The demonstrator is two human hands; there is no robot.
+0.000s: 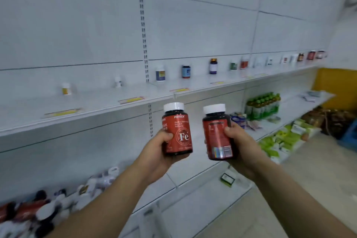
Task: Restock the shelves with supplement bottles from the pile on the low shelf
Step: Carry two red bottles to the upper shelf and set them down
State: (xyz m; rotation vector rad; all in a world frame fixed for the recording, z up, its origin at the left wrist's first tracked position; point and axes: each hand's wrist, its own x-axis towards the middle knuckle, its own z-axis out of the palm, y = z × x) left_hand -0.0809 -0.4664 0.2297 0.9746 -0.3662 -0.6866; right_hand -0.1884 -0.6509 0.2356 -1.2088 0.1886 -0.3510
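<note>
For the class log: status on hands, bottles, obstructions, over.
Left hand grips Fe bottle. Right hand grips second red bottle. Both upright, off shelf. Nothing blocking.

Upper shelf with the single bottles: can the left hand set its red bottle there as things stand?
Probably yes. The left hand holds the red Fe bottle upright just below the upper shelf, and the stretch above it, between the spaced bottles, looks bare. Nothing seems to block the way.
</note>
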